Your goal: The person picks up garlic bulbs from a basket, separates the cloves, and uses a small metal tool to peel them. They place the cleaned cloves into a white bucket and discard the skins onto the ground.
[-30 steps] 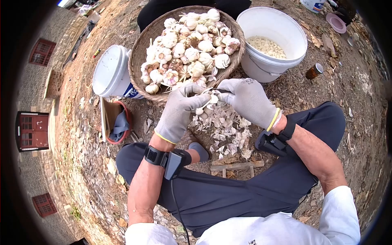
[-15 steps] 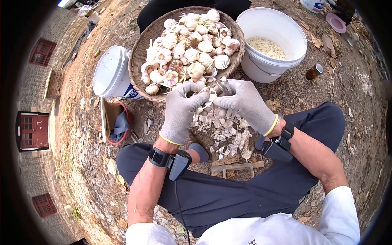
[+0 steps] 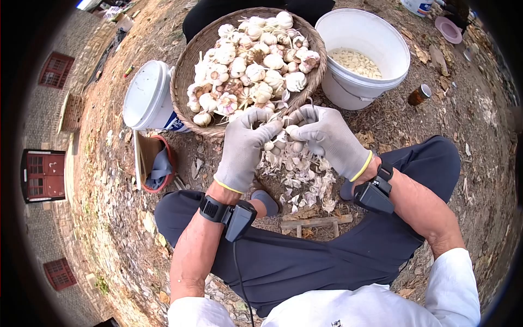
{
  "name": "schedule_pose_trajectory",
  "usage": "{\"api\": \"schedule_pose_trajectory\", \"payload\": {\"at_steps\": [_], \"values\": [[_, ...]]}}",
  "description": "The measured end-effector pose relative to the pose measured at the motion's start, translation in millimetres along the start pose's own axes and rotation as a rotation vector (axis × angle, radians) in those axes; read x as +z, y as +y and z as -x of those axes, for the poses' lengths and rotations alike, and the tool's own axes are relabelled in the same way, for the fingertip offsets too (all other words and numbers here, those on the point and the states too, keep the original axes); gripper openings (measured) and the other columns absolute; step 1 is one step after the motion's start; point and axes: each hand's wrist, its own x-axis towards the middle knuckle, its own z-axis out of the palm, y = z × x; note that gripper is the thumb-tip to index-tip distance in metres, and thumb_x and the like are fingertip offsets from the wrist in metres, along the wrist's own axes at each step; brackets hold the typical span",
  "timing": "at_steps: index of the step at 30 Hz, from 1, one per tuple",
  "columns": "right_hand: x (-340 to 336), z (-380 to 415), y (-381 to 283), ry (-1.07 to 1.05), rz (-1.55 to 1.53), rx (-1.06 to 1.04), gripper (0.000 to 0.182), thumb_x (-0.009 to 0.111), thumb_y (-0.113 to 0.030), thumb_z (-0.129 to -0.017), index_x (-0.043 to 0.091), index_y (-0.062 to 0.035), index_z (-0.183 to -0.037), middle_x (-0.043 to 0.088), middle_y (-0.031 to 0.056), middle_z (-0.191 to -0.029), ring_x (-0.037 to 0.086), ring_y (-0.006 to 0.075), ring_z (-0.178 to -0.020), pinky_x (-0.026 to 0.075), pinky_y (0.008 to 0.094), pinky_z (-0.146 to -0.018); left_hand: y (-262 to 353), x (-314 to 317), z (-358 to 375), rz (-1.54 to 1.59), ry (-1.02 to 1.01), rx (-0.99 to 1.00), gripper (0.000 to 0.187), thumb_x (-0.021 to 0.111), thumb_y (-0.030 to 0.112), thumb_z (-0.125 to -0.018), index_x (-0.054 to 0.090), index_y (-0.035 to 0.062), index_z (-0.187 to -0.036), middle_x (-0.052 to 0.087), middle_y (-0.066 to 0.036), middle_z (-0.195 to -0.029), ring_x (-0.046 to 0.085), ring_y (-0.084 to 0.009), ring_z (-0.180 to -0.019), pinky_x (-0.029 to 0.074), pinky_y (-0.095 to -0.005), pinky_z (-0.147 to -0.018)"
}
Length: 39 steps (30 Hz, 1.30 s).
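In front of the basket my two gloved hands are close together. My left hand (image 3: 245, 143) is closed, thumb and fingers pinching a partly peeled garlic bulb (image 3: 278, 138). My right hand (image 3: 328, 137) is also closed, with a pale garlic clove (image 3: 292, 131) at its thumb tip. Above the right forefinger shows a thin, dark, curved strip, its other end hidden by the glove. Just beyond my hands, the wicker basket (image 3: 182, 71) holds a heap of whole garlic bulbs (image 3: 255, 71). Loose garlic skins (image 3: 297, 177) lie on the ground below.
A white bucket (image 3: 348, 95) with peeled cloves (image 3: 357, 62) stands right of the basket. On the left are a lidded white bucket (image 3: 146, 95) and a reddish tub (image 3: 173, 163) with dark cloth. A brown jar (image 3: 419, 95) stands at right. Dark-clothed legs (image 3: 218, 16) show behind the basket.
My right hand has turned and shifted slightly away from the left. A pale clove now shows at its thumb tip, and the curved strip stands higher above the forefinger.
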Motion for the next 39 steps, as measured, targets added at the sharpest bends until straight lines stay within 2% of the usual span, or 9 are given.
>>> {"api": "schedule_pose_trajectory", "payload": {"at_steps": [3,12,15,20,24,30,32,38,39], "values": [[-1.8,-1.7,3.6,-0.019,-0.108,0.015,0.017,0.074,-0.007,-0.098,0.067,0.0033,-0.11,0.073,0.0067,-0.087,0.072,0.0114,-0.065,0.052,0.0225,-0.052,-0.2,-4.1,-1.8,0.053,-0.02,-0.035,0.019,0.074,0.013,-0.102,0.069,0.0002,-0.115,0.072,-0.004,-0.094,0.069,-0.0109,-0.072,0.056,-0.0254,-0.06],[-2.8,-2.4,3.5,-0.055,-0.221,0.037,0.015,0.069,-0.009,-0.103,0.065,0.0021,-0.112,0.073,0.008,-0.082,0.067,0.0076,-0.056,0.042,0.0172,-0.042,-12.7,-16.4,-12.4,0.341,0.08,-0.036,0.017,0.069,0.009,-0.105,0.068,-0.0016,-0.118,0.073,-0.007,-0.092,0.074,-0.0153,-0.075,0.061,-0.0265,-0.064],[-2.0,-0.1,1.4,-0.091,-0.176,0.06,0.016,0.07,-0.01,-0.103,0.065,0.0025,-0.112,0.074,0.0098,-0.085,0.068,0.0074,-0.057,0.044,0.016,-0.043,-14.6,-18.5,-12.8,0.403,0.046,-0.031,0.018,0.066,0.014,-0.108,0.068,-0.0002,-0.12,0.073,-0.006,-0.097,0.074,-0.0152,-0.08,0.062,-0.027,-0.067],[11.0,6.0,-9.8,-0.143,-0.15,0.014,0.019,0.073,-0.008,-0.099,0.068,0.0047,-0.113,0.075,0.0099,-0.088,0.071,0.0114,-0.064,0.059,0.0245,-0.058,-11.8,-9.0,-10.3,0.455,0.056,0.007,0.019,0.064,0.017,-0.11,0.069,0.0008,-0.12,0.074,-0.006,-0.1,0.075,-0.0147,-0.087,0.061,-0.0266,-0.072],[21.7,2.3,-2.4,-0.029,-0.028,-0.068,0.02,0.074,-0.007,-0.097,0.07,0.0052,-0.113,0.075,0.008,-0.089,0.066,0.0066,-0.06,0.053,0.0194,-0.054,-22.9,-18.4,-18.0,0.468,-0.002,0.034,0.018,0.062,0.013,-0.11,0.069,0.0003,-0.121,0.074,-0.005,-0.102,0.074,-0.0135,-0.09,0.06,-0.0261,-0.075],[27.7,-3.5,10.4,0.023,0.215,-0.171,0.019,0.078,-0.006,-0.09,0.07,0.0038,-0.105,0.07,0.0039,-0.083,0.066,0.0068,-0.068,0.054,0.0249,-0.062,-18.4,0.3,-15.4,0.407,0.052,0.048,0.019,0.06,0.009,-0.11,0.068,-0.0021,-0.123,0.074,-0.007,-0.108,0.072,-0.0127,-0.09,0.06,-0.0272,-0.079],[30.3,-7.5,19.2,0.11,0.361,-0.35,0.02,0.079,-0.01,-0.09,0.07,0.004,-0.102,0.07,0.0043,-0.082,0.063,0.0067,-0.073,0.053,0.0282,-0.067,-17.8,4.6,-15.9,0.407,0.084,0.061,0.02,0.059,0.009,-0.11,0.068,-0.003,-0.124,0.074,-0.008,-0.109,0.072,-0.0129,-0.091,0.06,-0.0275,-0.081],[29.2,-9.9,14.6,0.153,0.289,-0.287,0.024,0.08,-0.014,-0.09,0.072,0.005,-0.103,0.074,0.0069,-0.084,0.061,0.007,-0.077,0.053,0.0301,-0.07,-26.7,-5.8,-21.0,0.581,-0.061,0.052,0.029,0.061,0.008,-0.109,0.064,-0.0021,-0.136,0.075,-0.012,-0.12,0.075,-0.0226,-0.104,0.062,-0.035,-0.09],[28.2,-9.9,14.2,0.153,0.289,-0.287,0.024,0.08,-0.014,-0.09,0.072,0.005,-0.103,0.074,0.0069,-0.084,0.061,0.007,-0.077,0.053,0.0301,-0.07,-24.6,-5.6,-16.9,0.241,-0.045,0.241,0.029,0.057,0.015,-0.113,0.065,-0.0019,-0.135,0.074,-0.011,-0.119,0.072,-0.0196,-0.107,0.061,-0.0348,-0.091]]}}
